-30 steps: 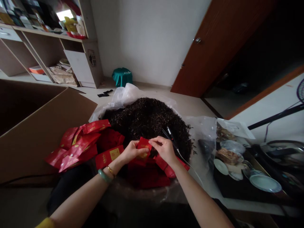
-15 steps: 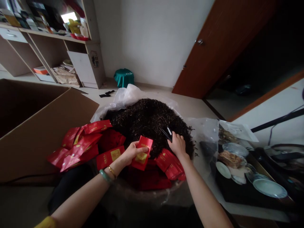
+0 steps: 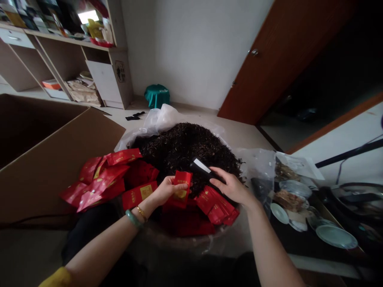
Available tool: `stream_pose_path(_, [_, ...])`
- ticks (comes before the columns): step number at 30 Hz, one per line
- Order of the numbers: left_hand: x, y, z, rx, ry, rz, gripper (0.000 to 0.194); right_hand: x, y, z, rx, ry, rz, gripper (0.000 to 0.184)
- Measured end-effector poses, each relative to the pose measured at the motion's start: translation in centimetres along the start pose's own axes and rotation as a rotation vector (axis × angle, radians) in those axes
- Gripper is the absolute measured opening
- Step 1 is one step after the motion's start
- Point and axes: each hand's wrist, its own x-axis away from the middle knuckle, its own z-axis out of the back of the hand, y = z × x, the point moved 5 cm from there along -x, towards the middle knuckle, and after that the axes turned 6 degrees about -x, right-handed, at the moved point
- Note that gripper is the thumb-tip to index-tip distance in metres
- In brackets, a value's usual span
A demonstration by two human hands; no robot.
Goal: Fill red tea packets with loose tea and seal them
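Observation:
My left hand [image 3: 167, 190] is closed on a red packet [image 3: 182, 181] with gold print, the thumb lying across its front. My right hand [image 3: 230, 185] holds the near end of a slim black tool with a white strip [image 3: 202, 165], its kind not clear. The tool points up and left, over a heap of dark, dry leaves like loose tea [image 3: 191, 139]. Close below my right hand lies a fanned stack of red packets [image 3: 217, 205]. More red packets [image 3: 101, 179] are piled left of my left hand. The heap sits in a clear plastic liner [image 3: 164, 115].
An open cardboard box [image 3: 60, 139] stands at the left. To the right, a dark tray [image 3: 287, 235] holds pale dishes and a bag of brown pieces. Behind are a desk [image 3: 68, 44], a green-covered bin [image 3: 157, 96] and a brown door [image 3: 269, 59].
My right hand has turned, bringing the black tool round to point left, nearer the packet, with its white strip more in view. My left hand has kept its hold on the red packet.

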Motion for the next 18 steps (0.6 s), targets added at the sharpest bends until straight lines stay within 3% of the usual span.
stream_pose_path(8, [0.1, 0.2, -0.5, -0.082, -0.055, -0.033, 0.041, 0.5, -2.9, -2.8, 0.172, -0.150, 0.084, 0.046])
stream_pose_path(18, [0.3, -0.2, -0.7, -0.173, -0.093, 0.035, 0.037, 0.5, -3.8, -3.5, 0.276, -0.143, 0.135, 0.029])
